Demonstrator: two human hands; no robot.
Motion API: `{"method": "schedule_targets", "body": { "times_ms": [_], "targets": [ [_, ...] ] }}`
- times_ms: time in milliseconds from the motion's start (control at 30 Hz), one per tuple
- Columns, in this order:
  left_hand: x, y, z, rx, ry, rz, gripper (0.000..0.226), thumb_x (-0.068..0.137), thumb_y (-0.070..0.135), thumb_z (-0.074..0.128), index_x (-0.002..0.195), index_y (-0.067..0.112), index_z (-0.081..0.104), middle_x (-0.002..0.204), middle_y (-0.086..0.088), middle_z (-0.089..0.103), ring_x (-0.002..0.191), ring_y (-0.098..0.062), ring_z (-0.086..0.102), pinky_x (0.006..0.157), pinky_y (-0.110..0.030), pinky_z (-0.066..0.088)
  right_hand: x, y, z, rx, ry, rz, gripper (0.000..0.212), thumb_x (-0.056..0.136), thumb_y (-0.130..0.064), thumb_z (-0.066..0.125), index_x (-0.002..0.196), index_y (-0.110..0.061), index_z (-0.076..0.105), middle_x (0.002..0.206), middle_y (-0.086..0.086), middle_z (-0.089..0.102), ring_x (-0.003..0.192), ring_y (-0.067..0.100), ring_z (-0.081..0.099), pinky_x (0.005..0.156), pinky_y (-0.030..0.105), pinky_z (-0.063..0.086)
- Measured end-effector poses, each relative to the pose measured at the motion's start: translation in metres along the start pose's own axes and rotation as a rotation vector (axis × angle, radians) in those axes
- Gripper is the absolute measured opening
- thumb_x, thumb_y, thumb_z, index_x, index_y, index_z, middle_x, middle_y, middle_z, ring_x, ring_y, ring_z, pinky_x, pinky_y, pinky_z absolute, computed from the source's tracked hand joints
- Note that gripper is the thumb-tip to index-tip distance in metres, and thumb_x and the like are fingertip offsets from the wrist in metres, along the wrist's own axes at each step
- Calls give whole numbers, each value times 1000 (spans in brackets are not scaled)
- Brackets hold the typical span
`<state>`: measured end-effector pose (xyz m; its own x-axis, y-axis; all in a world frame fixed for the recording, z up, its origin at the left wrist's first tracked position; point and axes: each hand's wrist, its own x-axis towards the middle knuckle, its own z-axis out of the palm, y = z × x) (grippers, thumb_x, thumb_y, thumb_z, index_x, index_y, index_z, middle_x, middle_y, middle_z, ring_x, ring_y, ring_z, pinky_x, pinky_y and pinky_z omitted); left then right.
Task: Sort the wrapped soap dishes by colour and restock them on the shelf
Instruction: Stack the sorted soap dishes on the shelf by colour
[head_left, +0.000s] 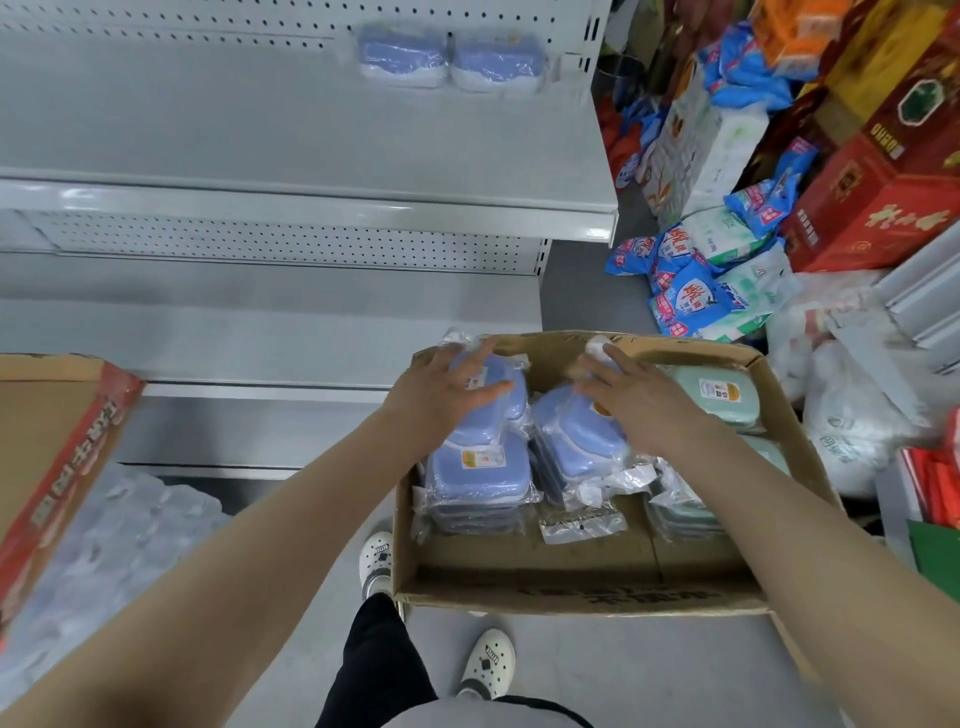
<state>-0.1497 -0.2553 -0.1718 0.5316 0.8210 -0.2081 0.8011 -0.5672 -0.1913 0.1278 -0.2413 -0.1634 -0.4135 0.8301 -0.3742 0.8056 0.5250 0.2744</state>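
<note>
Head view: the job looks barely begun. Two blue dishes (402, 54) already stand side by side at the back right of the upper shelf (311, 156); the rest of that shelf shows bare metal. Everything else is in the box (571, 597) on the floor below it: a blue stack (480, 467) on the left, a second blue stack (571, 436) just beside it, and green dishes (719, 395) along the right wall, so the colours lie roughly grouped in the box.

The left hand (441, 389) grips a blue dish (514, 402) at the top of the left stack, its fingers (472, 358) over the far edge and thumb across the face. The right hand (644, 405) lies on top of the second blue stack; whether its fingers hold a dish or only rest there I cannot tell.

By my reckoning most of the blue and all of the green remain to be shelved.
</note>
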Motion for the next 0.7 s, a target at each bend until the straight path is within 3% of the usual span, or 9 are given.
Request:
{"method": "schedule_targets", "body": {
  "times_ms": [100,167,233,300,367,467,567,633,700],
  "targets": [
    [9,-3,-2,98,-17,155,85,91,5,57,152,42,10,161,-3,-22,149,-30,-12,118,-44,19,-4,4,-2,120,-32,49,83,79,-27,73,148,-19,28,159,5,23,148,28,18,113,39,29],
    [16,-5,-3,98,-19,196,76,92,10,57,151,39,19,162,0,-17,149,-28,-13,119,-43,17,-7,6,2,247,-25,103,85,74,-43,76,143,-18,33,148,6,40,135,27,41,103,36,39],
    [23,-8,-5,58,-12,184,72,88,15,63,149,32,27,163,0,-10,150,-27,-9,120,-42,15,-9,7,9,367,-2,151,86,75,-54,73,142,-18,34,144,8,45,123,28,51,94,35,44],
    [25,-9,-9,-35,-22,126,79,81,35,71,147,22,30,163,-2,6,150,-25,1,120,-39,14,-11,6,13,465,6,200,86,76,-57,71,142,-18,35,142,9,44,121,30,52,91,36,45],
    [22,-7,-12,-154,13,60,82,75,53,70,140,14,40,155,-5,31,145,-24,23,116,-34,23,-14,5,14,547,17,246,86,77,-58,70,143,-16,35,143,9,43,122,31,52,94,38,46],
    [14,-6,-10,-304,99,-23,77,73,58,68,132,13,47,142,-5,47,123,-26,49,100,-34,42,-17,8,8,661,83,323,87,74,-66,66,141,-18,38,140,5,48,123,27,52,98,39,46],
    [3,-5,-11,-411,137,-93,80,75,64,62,136,15,46,126,-5,54,109,-27,55,89,-36,48,-20,12,-7,716,221,342,80,73,-66,67,133,-16,47,127,6,55,112,25,55,92,38,47],
    [-6,-6,-18,-456,202,-134,90,68,74,45,137,16,47,117,-5,54,103,-28,55,86,-37,48,-22,12,-25,715,316,321,73,77,-61,68,130,-15,49,119,6,57,107,26,54,88,38,46],
    [-14,-10,-26,-482,274,-164,94,63,77,34,134,17,50,111,-5,54,99,-28,54,87,-37,47,-24,11,-45,692,392,293,80,76,-69,62,134,-17,47,121,4,56,110,25,53,91,38,46]
  ]
}}
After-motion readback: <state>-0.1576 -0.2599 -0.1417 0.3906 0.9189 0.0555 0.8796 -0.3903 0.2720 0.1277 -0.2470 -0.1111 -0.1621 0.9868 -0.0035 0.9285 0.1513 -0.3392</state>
